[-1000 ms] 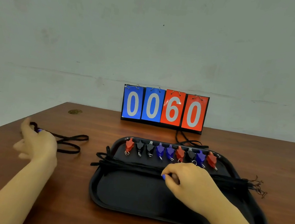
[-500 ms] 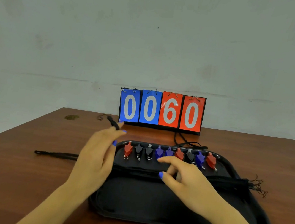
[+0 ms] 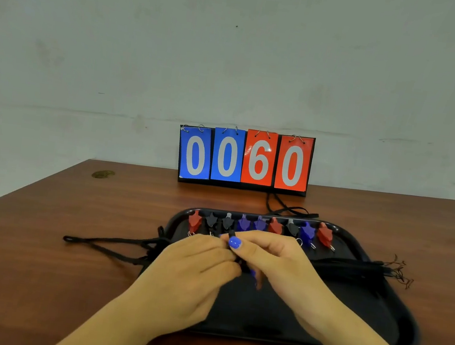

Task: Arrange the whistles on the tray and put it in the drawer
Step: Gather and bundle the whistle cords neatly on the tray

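A black tray (image 3: 391, 321) lies on the table in front of me. Along its far edge stands a row of several whistles (image 3: 275, 227) in red, black and blue. Their black lanyards (image 3: 352, 266) lie bundled across the tray. My left hand (image 3: 194, 265) and my right hand (image 3: 275, 261) meet over the middle of the tray. Together they pinch a black whistle (image 3: 231, 233), with my right thumb pressed on it. This whistle's lanyard (image 3: 97, 242) trails left off the tray onto the table.
A flip scoreboard (image 3: 245, 158) reading 0060 stands behind the tray against the wall. Near the brown wooden table's (image 3: 49, 279) far left corner lies a small brass disc (image 3: 103, 174). Frayed cord ends (image 3: 400, 272) hang over the tray's right rim.
My left hand has carried a black whistle from the left side of the table to the tray. My right hand has lifted from the lanyards and joined it on the whistle.
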A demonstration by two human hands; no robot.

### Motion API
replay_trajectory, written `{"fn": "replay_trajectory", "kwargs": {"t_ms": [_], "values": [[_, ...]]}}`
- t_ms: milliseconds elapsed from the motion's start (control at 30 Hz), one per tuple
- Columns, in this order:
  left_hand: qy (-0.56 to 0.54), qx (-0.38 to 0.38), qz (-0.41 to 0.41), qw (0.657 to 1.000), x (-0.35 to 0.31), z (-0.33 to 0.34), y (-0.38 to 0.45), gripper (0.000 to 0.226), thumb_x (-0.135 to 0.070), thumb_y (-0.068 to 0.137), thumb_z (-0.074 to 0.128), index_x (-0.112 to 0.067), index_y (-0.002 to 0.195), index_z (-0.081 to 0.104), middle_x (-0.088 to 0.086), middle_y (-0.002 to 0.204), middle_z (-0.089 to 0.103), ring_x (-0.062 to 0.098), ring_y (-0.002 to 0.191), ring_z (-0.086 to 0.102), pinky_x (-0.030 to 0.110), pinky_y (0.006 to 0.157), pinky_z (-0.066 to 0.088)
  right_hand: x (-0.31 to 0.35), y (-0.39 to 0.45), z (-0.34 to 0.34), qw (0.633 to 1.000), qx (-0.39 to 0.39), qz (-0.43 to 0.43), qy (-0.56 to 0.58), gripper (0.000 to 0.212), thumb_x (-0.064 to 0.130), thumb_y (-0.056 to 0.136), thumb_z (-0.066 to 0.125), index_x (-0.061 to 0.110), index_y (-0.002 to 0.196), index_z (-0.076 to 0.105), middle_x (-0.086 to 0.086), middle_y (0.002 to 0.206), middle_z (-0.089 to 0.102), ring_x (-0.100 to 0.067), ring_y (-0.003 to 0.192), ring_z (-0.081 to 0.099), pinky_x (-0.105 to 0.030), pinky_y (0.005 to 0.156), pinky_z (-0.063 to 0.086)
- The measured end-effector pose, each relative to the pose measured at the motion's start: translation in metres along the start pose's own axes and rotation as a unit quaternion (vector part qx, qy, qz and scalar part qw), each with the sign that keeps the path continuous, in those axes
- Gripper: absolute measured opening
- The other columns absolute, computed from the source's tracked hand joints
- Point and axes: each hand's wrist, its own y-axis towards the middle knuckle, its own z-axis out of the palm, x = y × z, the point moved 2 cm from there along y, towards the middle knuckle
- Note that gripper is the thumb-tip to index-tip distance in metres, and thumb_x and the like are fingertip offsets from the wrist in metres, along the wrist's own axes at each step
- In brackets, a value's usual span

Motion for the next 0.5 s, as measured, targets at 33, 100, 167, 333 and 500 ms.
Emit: {"fn": "replay_trajectory", "kwargs": {"t_ms": [33, 100, 167, 333, 500], "values": [[-0.002, 0.017, -0.004, 1.000, -0.001, 0.001, 0.001, 0.025, -0.008, 0.082, 0.043, -0.014, 0.093, 0.065, 0.000, 0.092, 0.071, 0.013, 0.095, 0.056, 0.027, 0.088, 0.045, 0.000, -0.001, 0.000, 1.000, -0.005, -0.001, 0.001, 0.024, 0.041, 0.070, 0.060, 0.031, 0.088, 0.073, -0.014, 0.074, 0.066, -0.012, 0.060, 0.052, -0.016, 0.048, 0.040], [-0.025, 0.048, -0.028, 0.998, -0.001, 0.001, 0.001, 0.026, -0.009, 0.078, 0.045, -0.014, 0.090, 0.068, -0.001, 0.091, 0.070, 0.011, 0.093, 0.056, 0.026, 0.086, 0.044, -0.001, -0.001, -0.002, 1.000, -0.019, -0.006, 0.005, 0.019, 0.037, 0.069, 0.063, 0.029, 0.083, 0.074, -0.021, 0.084, 0.066, -0.018, 0.065, 0.051, -0.016, 0.048, 0.040], [-0.069, 0.080, -0.064, 0.992, 0.000, 0.001, 0.000, 0.029, -0.010, 0.077, 0.043, -0.015, 0.095, 0.065, -0.003, 0.094, 0.066, 0.010, 0.093, 0.055, 0.023, 0.087, 0.043, -0.003, 0.000, -0.006, 0.999, -0.038, -0.006, 0.016, 0.013, 0.032, 0.072, 0.065, 0.026, 0.080, 0.073, -0.005, 0.068, 0.067, -0.010, 0.059, 0.052, -0.015, 0.049, 0.042], [-0.147, 0.103, -0.154, 0.972, 0.012, 0.007, -0.006, 0.025, -0.017, 0.082, 0.044, -0.022, 0.100, 0.062, -0.013, 0.091, 0.059, 0.002, 0.086, 0.052, 0.009, 0.080, 0.037, 0.002, 0.001, -0.011, 0.998, -0.031, -0.002, 0.060, 0.023, 0.030, 0.070, 0.063, 0.017, 0.086, 0.071, 0.007, 0.066, 0.067, -0.001, 0.060, 0.057, -0.017, 0.056, 0.048], [-0.121, 0.103, -0.217, 0.963, 0.031, 0.002, -0.011, 0.033, -0.034, 0.083, 0.037, -0.032, 0.105, 0.061, -0.025, 0.096, 0.055, -0.012, 0.097, 0.048, 0.001, 0.088, 0.032, 0.009, 0.001, -0.016, 0.994, -0.012, -0.014, 0.109, 0.025, 0.031, 0.065, 0.062, 0.019, 0.084, 0.073, 0.002, 0.074, 0.070, -0.005, 0.063, 0.059, -0.019, 0.055, 0.049]]}}
